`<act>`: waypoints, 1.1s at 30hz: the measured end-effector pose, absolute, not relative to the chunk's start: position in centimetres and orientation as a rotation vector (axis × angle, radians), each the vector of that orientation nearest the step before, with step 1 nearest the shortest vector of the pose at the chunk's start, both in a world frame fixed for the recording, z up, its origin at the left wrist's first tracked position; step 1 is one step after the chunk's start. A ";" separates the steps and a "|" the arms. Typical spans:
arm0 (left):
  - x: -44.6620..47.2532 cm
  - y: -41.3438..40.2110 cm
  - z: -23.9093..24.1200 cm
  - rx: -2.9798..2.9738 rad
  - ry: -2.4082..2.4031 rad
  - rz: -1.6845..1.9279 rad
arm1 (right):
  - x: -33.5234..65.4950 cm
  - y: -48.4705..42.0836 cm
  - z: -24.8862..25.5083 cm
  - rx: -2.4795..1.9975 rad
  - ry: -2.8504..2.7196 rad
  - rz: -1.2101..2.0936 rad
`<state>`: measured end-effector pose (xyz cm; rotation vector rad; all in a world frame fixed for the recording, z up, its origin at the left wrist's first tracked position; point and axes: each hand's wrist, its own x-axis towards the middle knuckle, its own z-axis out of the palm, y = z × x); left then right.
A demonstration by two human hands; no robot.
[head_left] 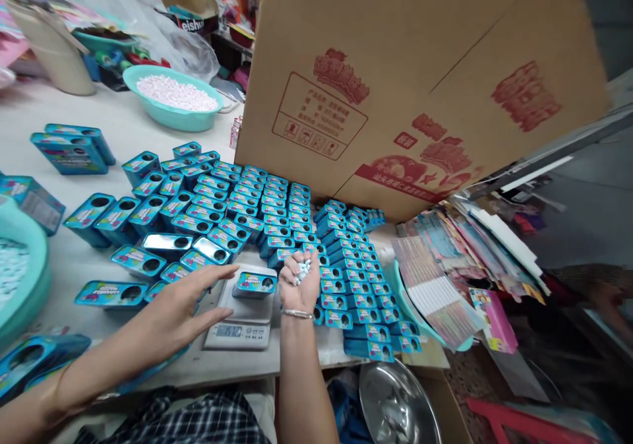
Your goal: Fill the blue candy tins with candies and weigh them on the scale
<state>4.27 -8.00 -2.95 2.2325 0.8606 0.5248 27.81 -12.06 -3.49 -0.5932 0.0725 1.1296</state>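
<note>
A blue candy tin (256, 283) with a round opening in its top stands on a small white digital scale (237, 337). My left hand (184, 302) reaches in from the left, thumb and fingers spread beside the tin and apart from it. Just right of the scale, my right hand (299, 297) is turned palm up with its fingers curled around several small pale blue candies (302, 272). Rows of similar blue tins (343, 285) stand behind and right of that hand. More tins (143, 259) are grouped loosely to the left, most showing a dark round hole.
A large cardboard box (386, 101) rises behind the tins. A turquoise basin (171, 124) of pale candies sits at the back left, another basin (37, 285) at the left edge. Stacked printed sheets (469, 253) lie at the right. Below the table edge is a metal bowl (400, 404).
</note>
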 end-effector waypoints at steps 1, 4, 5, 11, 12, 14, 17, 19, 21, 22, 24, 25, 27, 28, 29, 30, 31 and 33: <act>4.9 -7.7 -3.0 2.280 0.842 0.536 | 27.8 -12.0 -3.5 -0.589 0.082 1.134; 6.5 -6.9 -3.0 2.384 0.804 0.537 | 27.9 -12.1 -3.6 -0.544 0.107 1.160; 6.9 -6.8 -3.1 2.404 0.799 0.522 | 28.0 -12.1 -3.6 -0.524 0.112 1.165; 8.9 -6.5 -3.4 2.508 0.832 0.356 | 28.4 -12.5 -3.7 -0.544 0.094 1.156; 9.2 -6.5 -3.5 2.532 0.832 0.317 | 28.4 -12.6 -3.7 -0.584 0.093 1.138; 9.9 -6.3 -3.8 2.557 0.840 0.210 | 28.3 -12.9 -3.7 -0.677 0.111 1.080; 10.5 -5.9 -4.3 2.501 0.861 0.128 | 28.4 -13.5 -3.6 -0.760 0.162 1.001; 10.8 -5.5 -4.3 2.437 0.845 0.221 | 28.5 -14.0 -3.4 -0.751 0.193 0.986; 11.1 -5.0 -3.7 2.401 0.785 0.371 | 28.7 -14.4 -3.1 -0.685 0.272 0.994; 11.2 -4.8 -3.1 2.400 0.750 0.437 | 28.7 -14.5 -3.0 -0.633 0.333 1.007; 11.4 -4.4 -1.4 2.426 0.689 0.526 | 28.8 -14.6 -2.8 -0.524 0.466 1.039; 11.5 -4.3 -0.4 2.449 0.669 0.549 | 28.8 -14.5 -2.8 -0.483 0.519 1.053; 11.9 -4.1 1.7 2.514 0.624 0.579 | 28.7 -14.3 -2.7 -0.441 0.569 1.082; 12.2 -4.1 2.7 2.558 0.597 0.576 | 28.6 -14.1 -2.7 -0.432 0.575 1.096; 12.6 -4.0 3.6 2.609 0.569 0.570 | 28.5 -13.8 -2.7 -0.426 0.578 1.112; 13.0 -3.9 4.2 2.667 0.533 0.557 | 28.5 -13.6 -2.7 -0.420 0.577 1.125; 13.6 -3.8 4.7 2.727 0.491 0.533 | 28.4 -13.3 -2.6 -0.414 0.578 1.137; 14.7 -3.5 4.9 2.825 0.415 0.469 | 28.1 -12.7 -2.5 -0.405 0.585 1.144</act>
